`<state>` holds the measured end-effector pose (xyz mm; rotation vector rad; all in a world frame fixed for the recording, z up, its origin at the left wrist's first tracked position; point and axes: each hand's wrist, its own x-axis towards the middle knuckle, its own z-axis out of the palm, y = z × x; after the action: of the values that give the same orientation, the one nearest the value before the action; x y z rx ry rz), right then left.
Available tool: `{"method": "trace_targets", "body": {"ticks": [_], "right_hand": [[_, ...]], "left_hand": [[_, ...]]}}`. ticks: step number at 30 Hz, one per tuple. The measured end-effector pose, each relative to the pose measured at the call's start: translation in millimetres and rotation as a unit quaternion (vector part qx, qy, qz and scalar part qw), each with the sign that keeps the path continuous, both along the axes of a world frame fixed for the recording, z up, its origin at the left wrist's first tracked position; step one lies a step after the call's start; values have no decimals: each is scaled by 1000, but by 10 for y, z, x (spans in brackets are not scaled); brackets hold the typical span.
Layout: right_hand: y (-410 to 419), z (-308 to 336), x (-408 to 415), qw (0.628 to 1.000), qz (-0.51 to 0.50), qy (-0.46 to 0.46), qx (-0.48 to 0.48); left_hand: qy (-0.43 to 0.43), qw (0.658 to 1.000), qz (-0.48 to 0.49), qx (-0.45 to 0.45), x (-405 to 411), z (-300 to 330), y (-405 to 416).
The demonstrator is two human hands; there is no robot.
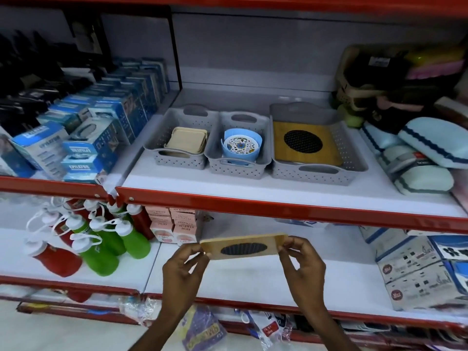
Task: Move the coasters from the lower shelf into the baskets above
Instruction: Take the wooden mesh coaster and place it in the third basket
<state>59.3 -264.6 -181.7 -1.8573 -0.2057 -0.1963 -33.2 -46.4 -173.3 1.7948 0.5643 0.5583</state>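
Observation:
A square wooden coaster [243,246] with a black mesh oval in its middle is held flat above the lower shelf [228,279]. My left hand [183,269] pinches its left edge and my right hand [302,264] pinches its right edge. On the upper shelf stand three grey perforated baskets. The left basket [162,158] holds beige square coasters [187,141]. The middle basket [235,165] holds round blue floral coasters [240,145]. The large right basket [354,158] holds a wooden coaster with a black mesh circle [304,141].
The red front edge of the upper shelf [278,206] runs just above the held coaster. Red and green bottles [101,247] and pink boxes [172,226] stand at the lower left, white boxes [417,269] at the lower right. Blue boxes [88,138] and pale blue cushions [425,153] flank the baskets.

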Motion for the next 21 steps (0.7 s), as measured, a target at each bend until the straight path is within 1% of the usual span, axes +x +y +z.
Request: {"method": "trace_targets", "body": {"ticks": [3, 6, 8, 11, 15, 17, 19, 21], "right_hand": [[9, 529, -45, 995, 7, -69, 69], [67, 1012, 4, 982, 12, -124, 143], [119, 1259, 77, 973, 14, -134, 186], [187, 1513, 230, 969, 12, -125, 211], [196, 1622, 405, 974, 9, -112, 198], [163, 1623, 416, 979, 14, -111, 171], [92, 1601, 393, 984, 22, -149, 97], [-11, 1575, 346, 971, 42, -234, -27]], "left_hand": [[-72, 997, -22, -18, -41, 575, 37], [-143, 987, -48, -47, 24, 1082, 85], [-170, 981, -66, -70, 116, 1354, 119], [-170, 977, -85, -95, 269, 1651, 140], [-145, 968, -93, -182, 431, 1784, 164], [-130, 963, -97, -216, 489, 1794, 175], [-112, 961, -102, -231, 539, 1785, 191], [-98, 958, -109, -245, 580, 1776, 195]]}}
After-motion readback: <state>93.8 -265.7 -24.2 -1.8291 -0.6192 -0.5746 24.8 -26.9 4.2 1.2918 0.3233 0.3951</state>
